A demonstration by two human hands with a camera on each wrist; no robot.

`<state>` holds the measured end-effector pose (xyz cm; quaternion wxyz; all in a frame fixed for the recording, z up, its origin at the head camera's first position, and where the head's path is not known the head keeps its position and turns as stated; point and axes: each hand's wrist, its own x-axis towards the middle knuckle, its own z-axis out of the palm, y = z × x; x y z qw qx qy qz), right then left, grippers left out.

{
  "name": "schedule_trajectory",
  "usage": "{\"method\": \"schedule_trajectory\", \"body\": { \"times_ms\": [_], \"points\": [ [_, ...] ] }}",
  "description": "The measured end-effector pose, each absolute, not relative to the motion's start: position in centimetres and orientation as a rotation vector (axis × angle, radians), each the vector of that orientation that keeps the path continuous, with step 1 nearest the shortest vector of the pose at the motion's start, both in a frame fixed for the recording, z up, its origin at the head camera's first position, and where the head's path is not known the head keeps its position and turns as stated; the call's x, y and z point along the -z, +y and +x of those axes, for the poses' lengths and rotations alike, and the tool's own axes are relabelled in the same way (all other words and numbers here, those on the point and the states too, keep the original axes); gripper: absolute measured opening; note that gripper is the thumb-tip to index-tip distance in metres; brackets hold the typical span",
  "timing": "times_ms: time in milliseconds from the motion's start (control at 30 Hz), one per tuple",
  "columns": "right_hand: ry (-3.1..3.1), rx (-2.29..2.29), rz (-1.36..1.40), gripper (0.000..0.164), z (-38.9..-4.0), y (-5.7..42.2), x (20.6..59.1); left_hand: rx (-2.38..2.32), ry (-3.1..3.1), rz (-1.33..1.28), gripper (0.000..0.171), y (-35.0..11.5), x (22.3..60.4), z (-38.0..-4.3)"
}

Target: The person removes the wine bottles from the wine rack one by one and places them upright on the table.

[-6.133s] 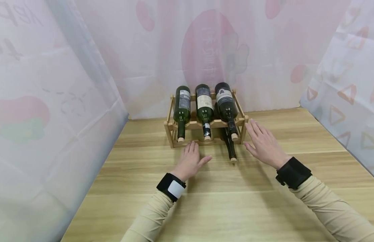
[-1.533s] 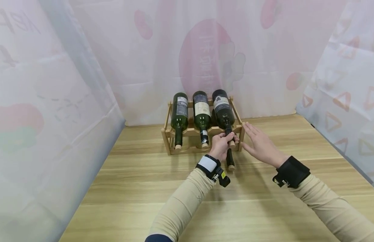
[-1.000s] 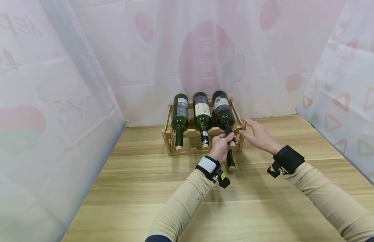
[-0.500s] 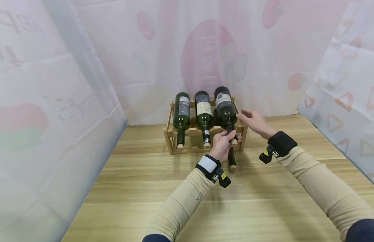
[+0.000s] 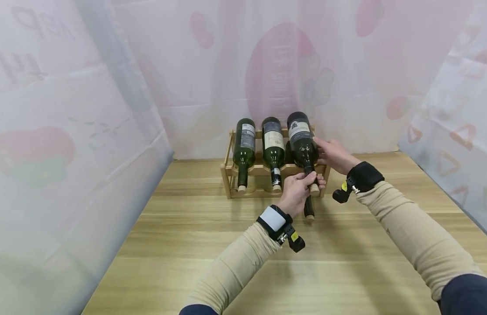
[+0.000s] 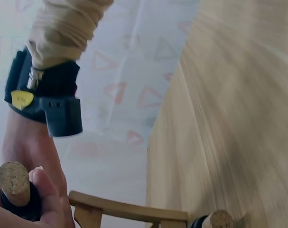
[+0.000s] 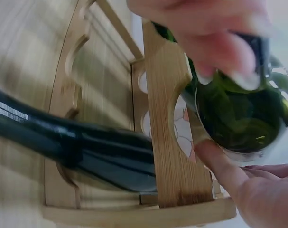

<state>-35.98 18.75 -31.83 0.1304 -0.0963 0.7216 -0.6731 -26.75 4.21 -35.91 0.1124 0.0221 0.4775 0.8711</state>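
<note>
Neck and body: left hand [image 5: 294, 192] and right hand [image 5: 334, 155] at the upper right bottle [image 5: 300, 138]

In the head view, a wooden rack [image 5: 226, 181] stands on the surface [image 5: 188, 262]. The upper right bottle lies at the right end of its top tier, neck toward the person. The left hand pinches that neck just behind the cork [image 5: 314, 189]; the right hand touches the right side of the body, though I cannot tell whether it grips. The left bottle [image 5: 245, 144] and middle bottle [image 5: 273, 142] lie alongside; beneath, the neck of a lower bottle [image 5: 308, 210] juts out.

In the left wrist view, the pinched bottle's cork pokes up between thumb and fingers. Behind it is the right hand, a black strap [image 6: 60, 78] round its wrist.

In the right wrist view, the lower bottle slants through the bottom tier. Blurred left-hand fingers cover the upper bottle's neck; the right hand is at its green underside.
</note>
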Motion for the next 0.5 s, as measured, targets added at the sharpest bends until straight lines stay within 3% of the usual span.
{"method": "schedule_trajectory", "body": {
  "times_ms": [267, 500],
  "points": [
    [1.899, 2.038, -0.244, 0.032, -34.9, 19.3, 31.8, -2.498, 1.431, 0.061, 0.015, 4.2, 35.6, -25.0],
    [1.907, 2.012, -0.338, 0.033, -34.0, 19.7, 31.5, -2.473, 1.461, 0.088, 0.013, 4.2, 35.3, -23.9]
  ]
}}
